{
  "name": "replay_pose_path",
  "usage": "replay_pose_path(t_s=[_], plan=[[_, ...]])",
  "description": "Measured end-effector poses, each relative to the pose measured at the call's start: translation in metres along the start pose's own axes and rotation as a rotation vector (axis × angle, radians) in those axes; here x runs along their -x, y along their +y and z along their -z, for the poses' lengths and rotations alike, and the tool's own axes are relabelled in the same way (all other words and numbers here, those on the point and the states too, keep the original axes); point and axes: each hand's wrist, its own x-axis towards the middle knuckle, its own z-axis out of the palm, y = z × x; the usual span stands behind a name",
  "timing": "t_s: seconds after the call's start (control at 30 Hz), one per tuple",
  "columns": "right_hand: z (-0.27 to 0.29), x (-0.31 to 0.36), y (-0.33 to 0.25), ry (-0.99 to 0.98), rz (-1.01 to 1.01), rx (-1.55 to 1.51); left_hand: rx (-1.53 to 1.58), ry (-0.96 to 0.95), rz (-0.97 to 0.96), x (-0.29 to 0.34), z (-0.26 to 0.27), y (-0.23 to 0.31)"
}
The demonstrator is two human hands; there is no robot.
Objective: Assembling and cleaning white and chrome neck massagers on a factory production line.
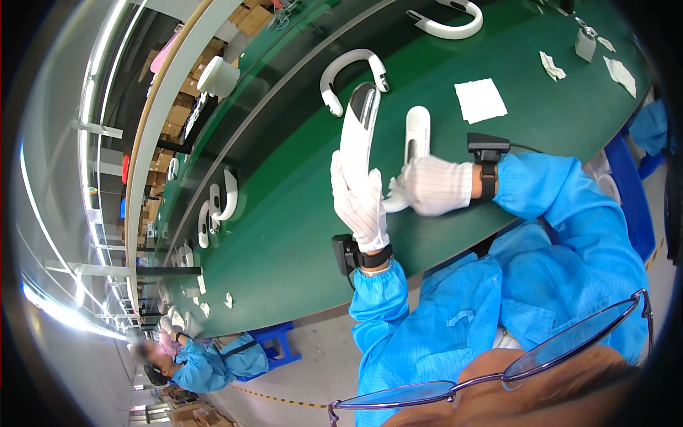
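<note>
A white, U-shaped device that looks like a neck fan [358, 135] stands tilted up in front of me, one arm with a dark glossy inner face near its tip. My left hand [361, 206], in a white striped glove, is closed round the lower part of that arm. A second white arm [417, 127] with a slotted face rises beside it, apparently of the same device; the gloves hide much of the bend. Over its lower end my right hand [435, 186], gloved too, has its fingers curled together. Whether a small cloth is in them is hidden.
On the green table [284, 242] lie another curved white device [348, 64] beyond my hands, one at the far edge [455, 27] and several at left. A white cloth [481, 100] and crumpled pieces [552, 66] lie right. A co-worker [206, 363] sits far left.
</note>
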Motion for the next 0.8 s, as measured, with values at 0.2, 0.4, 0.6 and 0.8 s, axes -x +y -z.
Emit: replay_pose_path(t_s=[0.2, 0.4, 0.6, 0.8], plan=[[0.02, 0.023, 0.058, 0.041, -0.385, 0.174, -0.308, -0.039, -0.131, 0.001, 0.004, 0.03], [-0.004, -0.003, -0.008, 0.11, 0.033, -0.044, -0.524, 0.068, -0.268, 0.009, -0.002, 0.024], [0.014, -0.014, 0.054, 0.158, -0.35, 0.237, -0.455, -0.01, -0.327, -0.001, 0.004, 0.034], [0.015, -0.035, 0.004, 0.052, -0.219, 0.002, -0.551, 0.167, -0.382, 0.009, 0.014, 0.031]])
